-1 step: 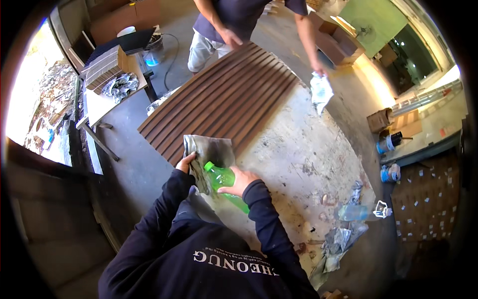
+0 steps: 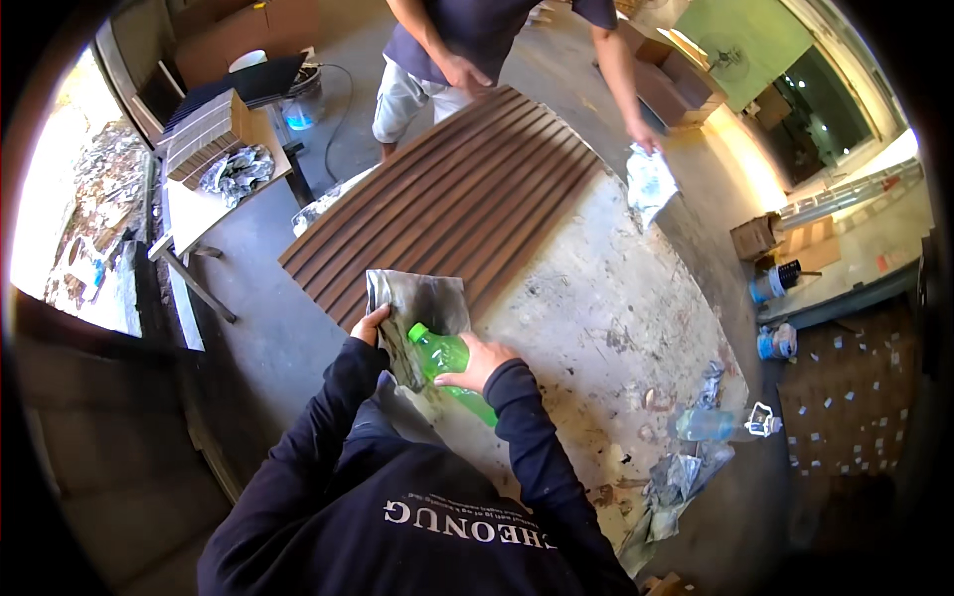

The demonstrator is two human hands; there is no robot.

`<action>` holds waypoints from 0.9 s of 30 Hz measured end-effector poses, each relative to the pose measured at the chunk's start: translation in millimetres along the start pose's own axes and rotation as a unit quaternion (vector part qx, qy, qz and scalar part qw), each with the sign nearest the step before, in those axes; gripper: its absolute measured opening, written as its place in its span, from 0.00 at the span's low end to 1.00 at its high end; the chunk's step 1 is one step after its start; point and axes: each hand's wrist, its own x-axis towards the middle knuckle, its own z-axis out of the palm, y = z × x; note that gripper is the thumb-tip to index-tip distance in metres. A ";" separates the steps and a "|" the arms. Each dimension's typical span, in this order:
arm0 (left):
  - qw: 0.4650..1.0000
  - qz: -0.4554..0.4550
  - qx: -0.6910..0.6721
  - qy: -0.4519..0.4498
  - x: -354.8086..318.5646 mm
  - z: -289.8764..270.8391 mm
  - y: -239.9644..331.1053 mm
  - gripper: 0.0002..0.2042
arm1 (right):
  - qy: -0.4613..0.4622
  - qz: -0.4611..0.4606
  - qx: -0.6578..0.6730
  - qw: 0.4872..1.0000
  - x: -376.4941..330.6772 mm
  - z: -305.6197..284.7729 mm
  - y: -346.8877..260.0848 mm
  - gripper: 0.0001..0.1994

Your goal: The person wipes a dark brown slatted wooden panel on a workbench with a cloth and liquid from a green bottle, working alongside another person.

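My right hand [image 2: 479,364] is wrapped around a green plastic bottle [image 2: 437,350] with a green cap, tilted so the cap points up and left. Pinched in my left hand [image 2: 372,326] is the edge of a folded grey cloth [image 2: 429,298], darkly stained across its top face. The bottle's cap end lies against or just over this cloth; I cannot tell which. Beyond them a brown ribbed panel [image 2: 447,199] rests on the pale, stained table [image 2: 596,318], and the cloth overlaps its near end.
Across the table a co-worker [image 2: 452,40] holds a white cloth [image 2: 650,185] by the panel's far right. A clear bottle [image 2: 711,425] lies at the table's right edge, beside a crumpled rag [image 2: 676,487]. At left, a small table [image 2: 189,214] bears stacked strips [image 2: 209,137].
The co-worker's hand with the white cloth has shifted slightly to the right. My hands keep the same hold on the bottle and the grey cloth.
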 end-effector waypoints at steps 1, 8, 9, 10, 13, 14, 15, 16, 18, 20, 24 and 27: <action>0.999 0.014 0.030 0.035 7.5 3.1 23.2 0.19 | -0.006 0.017 0.010 1.000 13.1 -6.4 -13.8 0.42; 0.989 0.016 0.111 0.100 42.9 23.9 149.5 0.17 | 0.006 0.098 0.052 0.994 75.8 -30.0 -53.1 0.43; 0.989 0.020 0.124 0.075 46.4 27.0 166.5 0.17 | 0.000 0.124 0.048 0.991 78.3 -35.0 -56.9 0.44; 0.989 0.024 0.136 0.045 49.8 32.4 182.2 0.16 | -0.005 0.144 0.075 0.987 79.3 -38.1 -55.3 0.44; 0.913 0.155 0.366 -0.089 25.5 77.3 214.1 0.16 | 0.066 0.137 0.090 0.984 75.6 -15.0 -28.1 0.44; 0.852 0.124 0.495 -0.119 7.8 99.5 218.7 0.18 | 0.067 0.153 0.094 0.982 67.8 -11.5 -22.5 0.44; 0.732 0.210 0.618 -0.194 9.3 101.0 220.1 0.21 | 0.088 0.128 0.102 0.983 62.5 -10.7 -20.2 0.42; 0.582 0.290 0.712 -0.264 11.8 104.8 220.3 0.24 | 0.108 0.104 0.109 0.983 55.9 -9.8 -18.3 0.41; 0.495 0.213 0.806 -0.246 29.1 96.1 204.4 0.31 | 0.125 0.115 0.089 0.981 43.7 -11.1 -23.1 0.38; 0.281 0.192 0.935 -0.103 45.7 82.8 163.5 0.32 | 0.046 0.201 0.147 0.967 31.1 -22.9 -37.6 0.38; 0.216 0.215 0.949 -0.076 93.4 65.8 151.7 0.33 | 0.038 0.255 0.120 0.959 14.7 -13.1 -38.0 0.44; 0.227 0.303 0.924 -0.057 158.6 79.2 167.9 0.27 | 0.043 0.281 0.150 0.947 18.5 -12.5 -37.5 0.45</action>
